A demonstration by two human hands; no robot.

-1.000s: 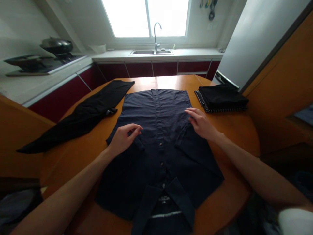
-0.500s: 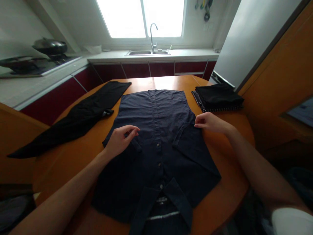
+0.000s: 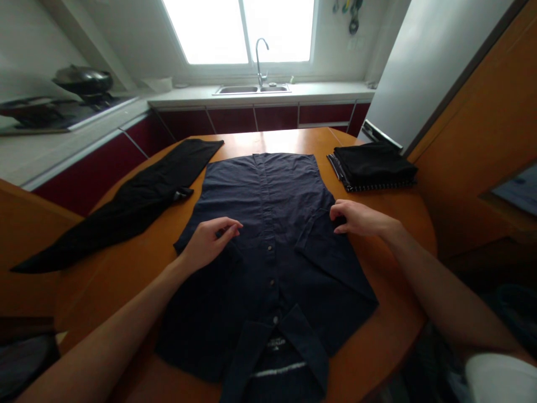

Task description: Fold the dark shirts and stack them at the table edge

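Observation:
A dark navy button-up shirt (image 3: 289, 268) lies front side up, its collar toward me and its hem at the far side. My left hand (image 3: 210, 240) is over the shirt's left half, thumb and fingers pinched together on what looks like its folded sleeve; the fingers cover the spot. At the shirt's right edge, my right hand (image 3: 356, 218) has its thumb apart from its curled fingers, with the dark cloth right beside and below them. A folded sleeve edge shows to the left of that hand.
The shirt is spread on a round wooden table (image 3: 398, 252). Black trousers (image 3: 142, 196) stretch along its left side. A folded black garment stack (image 3: 373, 165) sits at the right rear. Beyond are a counter with a sink (image 3: 239, 89) and a stove with pans (image 3: 84, 81).
My right hand has opened from a pinch at the shirt's edge, its thumb moving toward me. My left hand has barely shifted and remains pinched. The shirt lies almost the same.

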